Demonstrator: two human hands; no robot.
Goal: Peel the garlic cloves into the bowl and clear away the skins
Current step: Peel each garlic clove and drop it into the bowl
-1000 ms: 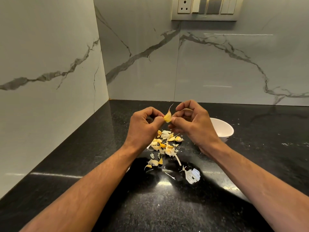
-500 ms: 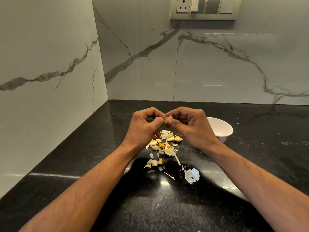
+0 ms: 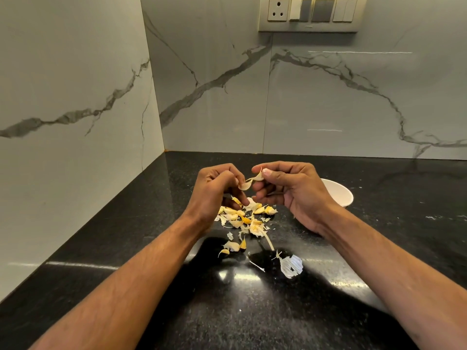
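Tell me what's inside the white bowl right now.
Only part of the white bowl shows, behind the right hand. The visible inner wall looks bare; the hand and the near rim hide its bottom, so any peeled cloves there can't be seen.

A black speckled counter [image 3: 101,248] meets two grey-veined marble walls [image 3: 75,84] in a corner at 11 o'clock; a switch panel [image 3: 312,12] sits at 1 o'clock.

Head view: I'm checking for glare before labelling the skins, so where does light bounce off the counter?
Head view: bright reflections streak the black countertop just below the garlic pile, beside a white skin; the forearms cast dark shadows there; straight wall edges bow from wide-angle distortion.
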